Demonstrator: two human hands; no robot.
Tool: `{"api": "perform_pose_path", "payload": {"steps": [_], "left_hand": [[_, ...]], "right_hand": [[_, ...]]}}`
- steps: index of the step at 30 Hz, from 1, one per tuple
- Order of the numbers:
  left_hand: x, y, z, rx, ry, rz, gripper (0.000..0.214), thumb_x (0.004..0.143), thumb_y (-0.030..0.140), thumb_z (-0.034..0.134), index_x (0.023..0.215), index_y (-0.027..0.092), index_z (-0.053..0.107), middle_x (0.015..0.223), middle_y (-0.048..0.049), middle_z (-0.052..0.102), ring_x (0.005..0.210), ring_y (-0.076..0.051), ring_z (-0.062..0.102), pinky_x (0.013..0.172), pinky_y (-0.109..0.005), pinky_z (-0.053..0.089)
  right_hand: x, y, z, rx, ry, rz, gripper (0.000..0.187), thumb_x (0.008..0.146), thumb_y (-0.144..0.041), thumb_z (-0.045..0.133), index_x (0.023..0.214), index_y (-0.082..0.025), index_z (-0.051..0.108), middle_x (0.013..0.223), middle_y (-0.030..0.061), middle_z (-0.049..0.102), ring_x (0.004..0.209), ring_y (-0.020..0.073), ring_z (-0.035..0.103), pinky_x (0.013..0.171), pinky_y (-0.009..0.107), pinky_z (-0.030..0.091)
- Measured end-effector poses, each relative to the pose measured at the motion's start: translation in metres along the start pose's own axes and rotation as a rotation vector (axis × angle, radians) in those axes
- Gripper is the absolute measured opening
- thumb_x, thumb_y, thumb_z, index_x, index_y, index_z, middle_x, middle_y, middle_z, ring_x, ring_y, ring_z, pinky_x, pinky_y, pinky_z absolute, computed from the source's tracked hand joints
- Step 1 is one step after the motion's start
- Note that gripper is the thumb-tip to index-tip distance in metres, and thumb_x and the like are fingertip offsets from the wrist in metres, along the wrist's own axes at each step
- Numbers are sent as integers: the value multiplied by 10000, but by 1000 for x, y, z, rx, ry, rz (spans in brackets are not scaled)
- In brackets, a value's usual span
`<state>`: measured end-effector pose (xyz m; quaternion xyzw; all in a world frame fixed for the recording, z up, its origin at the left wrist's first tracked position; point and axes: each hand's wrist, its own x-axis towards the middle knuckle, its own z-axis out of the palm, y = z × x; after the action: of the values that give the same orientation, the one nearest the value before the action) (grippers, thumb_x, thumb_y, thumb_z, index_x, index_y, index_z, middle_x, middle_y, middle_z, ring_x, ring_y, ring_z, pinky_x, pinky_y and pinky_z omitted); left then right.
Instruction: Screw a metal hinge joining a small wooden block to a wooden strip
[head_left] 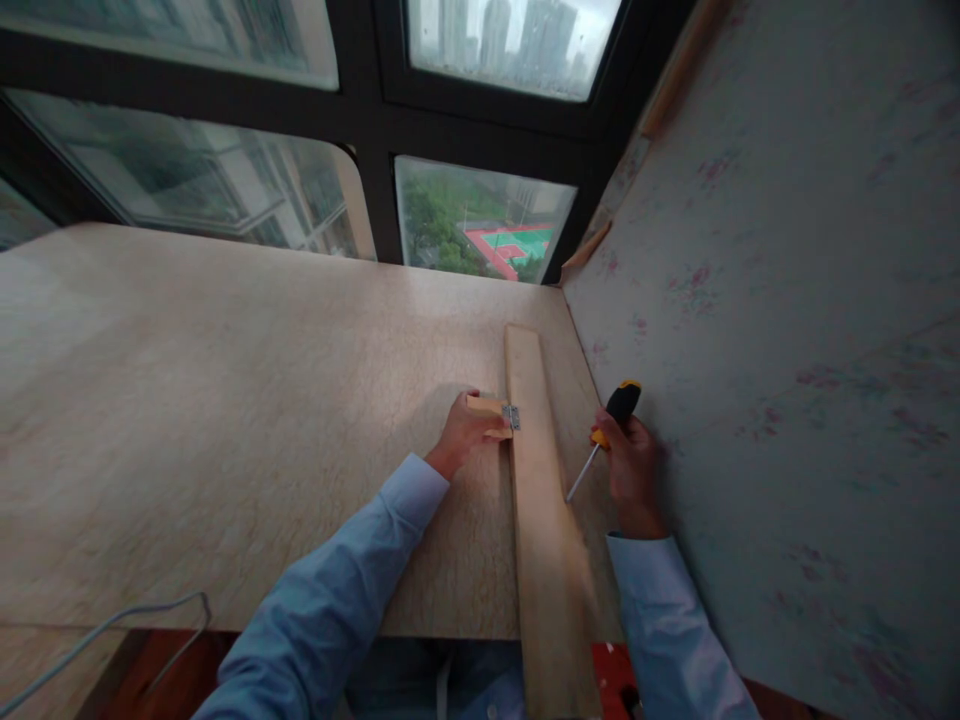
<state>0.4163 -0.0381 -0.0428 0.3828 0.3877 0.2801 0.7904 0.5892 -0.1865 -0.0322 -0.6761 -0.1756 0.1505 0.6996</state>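
Note:
A long pale wooden board point(541, 520) lies lengthwise on the stone-patterned ledge, its near end sticking out past the front edge. Against its left side sits a small wooden block point(486, 404), joined to it by a metal hinge point(511, 416). My left hand point(466, 432) is closed around this block, fingers partly hidden. To the right of the board, my right hand point(631, 462) grips a screwdriver point(621, 402) with a black and yellow handle. Its shaft points down and left, the tip close to the board's right edge; whether it touches I cannot tell.
The ledge point(225, 400) stretches far to the left beneath dark-framed windows point(484, 220). A flowered wall point(787, 350) rises close beside my right hand. A grey cable point(112, 622) loops over the front edge at lower left. Something red point(613, 680) shows below the ledge, right of the board.

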Motion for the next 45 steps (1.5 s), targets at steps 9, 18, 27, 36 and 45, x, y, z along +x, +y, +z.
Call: {"api": "perform_pose_path", "payload": {"steps": [9, 18, 27, 36, 45], "left_hand": [[6, -7, -2, 72, 44, 66, 806, 525, 54, 807, 1210, 193, 406, 926, -45, 619, 736, -182, 636, 611, -284, 516], [3, -5, 1, 64, 81, 66, 974, 508, 56, 809, 1344, 189, 326, 868, -19, 599, 692, -169, 626, 598, -273, 508], [-3, -3, 0, 82, 70, 69, 649, 553, 94, 809, 1093, 187, 463, 931, -54, 633, 757, -192, 653, 639, -311, 540], [-12, 8, -7, 100, 109, 95, 363, 633, 198, 744, 941, 165, 554, 893, -31, 631, 746, -157, 643, 603, -257, 518], [-15, 9, -16, 17, 92, 67, 333, 653, 144, 707, 957, 150, 571, 885, -56, 674, 777, -179, 675, 659, -284, 543]], "right_hand": [[-3, -2, -1, -9, -9, -9, 383, 643, -501, 777, 760, -170, 625, 647, -21, 600, 554, 107, 527, 550, 242, 423], [-2, -2, -6, -143, -22, -37, 375, 696, -521, 722, 770, -171, 609, 642, -22, 569, 560, 116, 503, 538, 242, 397], [1, 2, -14, -712, -207, -171, 361, 760, -529, 606, 796, -171, 637, 642, 5, 580, 578, 150, 503, 533, 257, 347], [2, 16, -16, -1025, -236, -222, 291, 788, -401, 591, 945, -174, 683, 824, 95, 714, 714, 211, 634, 608, 286, 404], [-3, 17, -15, -1029, -174, -334, 237, 777, -379, 605, 885, -180, 674, 787, 89, 687, 707, 224, 613, 636, 317, 421]]}}
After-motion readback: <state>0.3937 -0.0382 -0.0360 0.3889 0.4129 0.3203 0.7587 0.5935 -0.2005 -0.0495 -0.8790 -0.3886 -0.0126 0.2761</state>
